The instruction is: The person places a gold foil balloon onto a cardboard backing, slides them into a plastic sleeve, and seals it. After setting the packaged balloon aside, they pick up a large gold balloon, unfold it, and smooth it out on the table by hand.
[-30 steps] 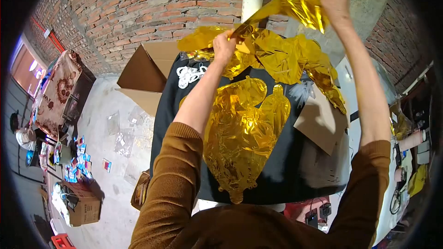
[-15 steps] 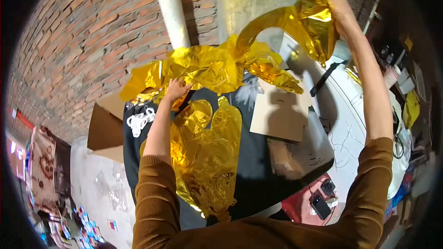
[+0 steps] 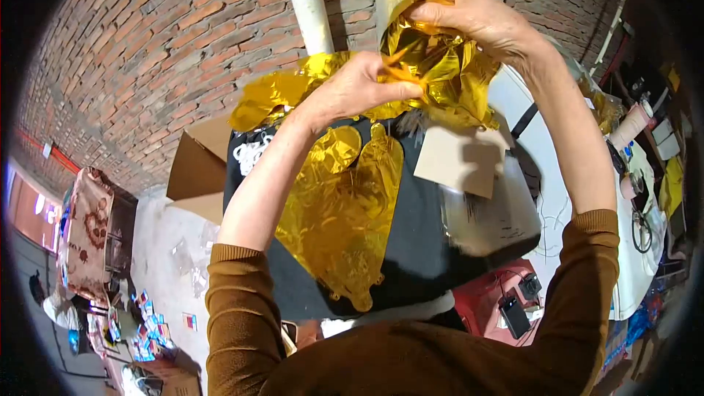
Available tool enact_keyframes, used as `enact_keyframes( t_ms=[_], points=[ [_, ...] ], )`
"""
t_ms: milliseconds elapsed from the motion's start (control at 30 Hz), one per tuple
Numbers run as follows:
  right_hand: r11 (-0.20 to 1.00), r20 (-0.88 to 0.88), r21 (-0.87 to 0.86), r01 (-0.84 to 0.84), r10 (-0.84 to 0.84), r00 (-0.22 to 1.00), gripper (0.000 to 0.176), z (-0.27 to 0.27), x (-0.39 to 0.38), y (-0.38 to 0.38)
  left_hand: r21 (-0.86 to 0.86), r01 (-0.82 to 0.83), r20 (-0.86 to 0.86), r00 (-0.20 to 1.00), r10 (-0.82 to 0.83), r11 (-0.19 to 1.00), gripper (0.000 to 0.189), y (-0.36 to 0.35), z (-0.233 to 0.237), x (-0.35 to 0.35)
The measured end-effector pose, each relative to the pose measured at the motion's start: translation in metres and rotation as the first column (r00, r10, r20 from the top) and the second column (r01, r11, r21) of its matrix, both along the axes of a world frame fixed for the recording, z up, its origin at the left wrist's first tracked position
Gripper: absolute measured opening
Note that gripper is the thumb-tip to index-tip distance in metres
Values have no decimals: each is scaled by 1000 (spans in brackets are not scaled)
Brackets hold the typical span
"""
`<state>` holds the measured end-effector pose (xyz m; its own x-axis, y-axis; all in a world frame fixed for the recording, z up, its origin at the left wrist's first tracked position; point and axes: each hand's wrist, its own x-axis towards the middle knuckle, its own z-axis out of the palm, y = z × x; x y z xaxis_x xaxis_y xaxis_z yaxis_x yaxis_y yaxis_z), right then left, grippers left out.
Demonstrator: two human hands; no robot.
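A crumpled gold foil balloon (image 3: 460, 77) is held up over the far side of the black-covered table (image 3: 422, 242). My right hand (image 3: 473, 18) grips its top edge, fingers closed round the foil. Lower and to the left, my left hand (image 3: 367, 84) pinches a fold of the same foil between thumb and fingers. Behind my left wrist, more gold foil (image 3: 271, 95) spreads along the table's far edge; where it joins the held piece is hidden. A flat gold foil balloon (image 3: 337, 213) lies nearer me, partly covered by my left forearm.
Cardboard sheets (image 3: 458, 161) and a clear plastic bag (image 3: 491, 220) lie at the table's right. White ribbon or cord (image 3: 249, 154) sits at the left beside an open cardboard box (image 3: 198, 165). A brick wall (image 3: 183, 44) and white pipe (image 3: 304, 4) rise behind. A red stool (image 3: 477, 301) holds a phone-like black device (image 3: 513, 315).
My right hand has come down and left with the foil. My left hand has left the foil at the far left and moved up and right to pinch the held piece. The view has shifted.
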<state>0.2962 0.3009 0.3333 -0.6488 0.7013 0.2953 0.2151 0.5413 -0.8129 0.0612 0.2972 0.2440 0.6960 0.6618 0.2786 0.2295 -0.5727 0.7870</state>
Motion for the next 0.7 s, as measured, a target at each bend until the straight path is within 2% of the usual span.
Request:
enact_keyframes(
  t_ms=[33, 67, 133, 167, 200, 267, 333, 367, 400, 467, 500, 600, 633, 700],
  points=[
    [976, 38, 151, 156, -164, 986, 35, 4, -2, -9, 64, -51, -104, 993, 58, 997, 43, 0, -11, -5],
    [940, 19, 260, 221, -234, 972, 31, 13, -5, -14, 132, -91, -205, 972, 117, 987, 39, -5, -17, -7],
    [917, -57, 149, 371, -367, 929, 13, 40, -10, -49, 0, -199, -316, 930, 189, 980, 35, -30, -25, -25],
    [888, -75, 206, 411, -405, 911, 17, 44, 1, -47, -196, -38, -163, 987, 5, 980, 35, -38, -36, -37],
    [878, -117, 146, 456, -442, 889, 18, 46, 11, -50, -220, -58, -145, 989, 27, 974, 33, -51, -46, -50],
    [822, -58, 240, 517, -519, 853, 16, 44, 31, -43, -226, -82, -121, 991, 56, 971, 31, -81, -55, -74],
    [854, 0, 269, 444, -462, 887, 13, 35, 46, -32, -400, -178, -173, 978, 117, 899, 29, -98, -71, -102],
    [893, 46, 253, 373, -396, 917, 20, 21, 64, 0, -486, -154, -71, 988, 137, 860, 32, -115, -71, -106],
    [926, 90, 230, 299, -326, 941, 29, 7, 77, 25, -462, -200, -26, 977, 212, 864, 32, -127, -77, -107],
    [939, 119, 203, 278, -306, 945, 29, -9, 61, 14, -419, -300, 66, 931, 358, 857, 33, -145, -87, -110],
    [945, 132, 190, 266, -293, 947, 30, -16, 52, 9, -419, -281, 53, 942, 332, 863, 37, -151, -87, -113],
    [984, 122, 160, 73, -93, 988, 27, -40, 35, 15, -370, -408, -151, 913, 380, 834, 39, -158, -98, -126],
    [983, 142, 157, 94, -117, 983, 25, -44, 32, 16, -439, -397, -176, 918, 357, 806, 55, -158, -104, -133],
    [979, 183, 153, 135, -163, 969, 22, -52, 27, 16, -551, -267, -11, 949, 314, 791, 72, -172, -119, -146]
  ],
)
